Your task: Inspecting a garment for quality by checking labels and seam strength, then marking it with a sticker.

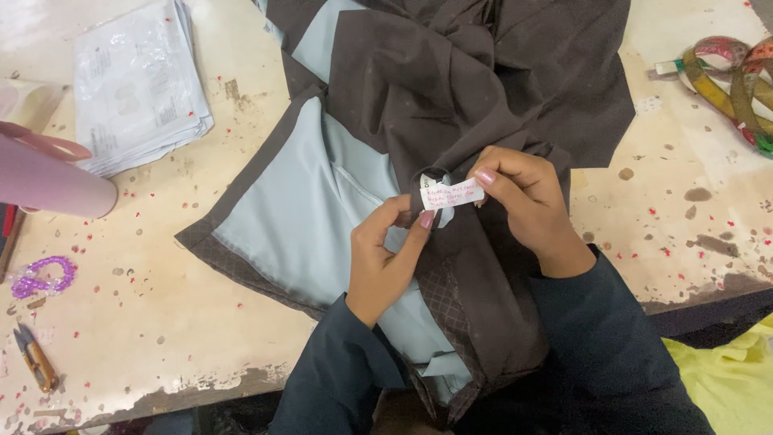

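Note:
A dark brown jacket (475, 72) with pale blue-grey lining (298, 209) lies open on the worn table (161, 322). A small white paper tag (452, 194) with red handwriting sits at the jacket's inner edge. My left hand (386, 258) pinches the tag's left end between thumb and forefinger. My right hand (523, 197) grips the tag's right end together with the brown fabric behind it. Both sleeves are dark teal.
A stack of clear plastic bags with paper (137, 80) lies at the top left. A pink cylinder (48, 177), purple bead bracelet (44, 276) and small thread snips (36, 358) sit at the left. Colourful tape (733, 80) lies top right, yellow cloth (729, 379) bottom right.

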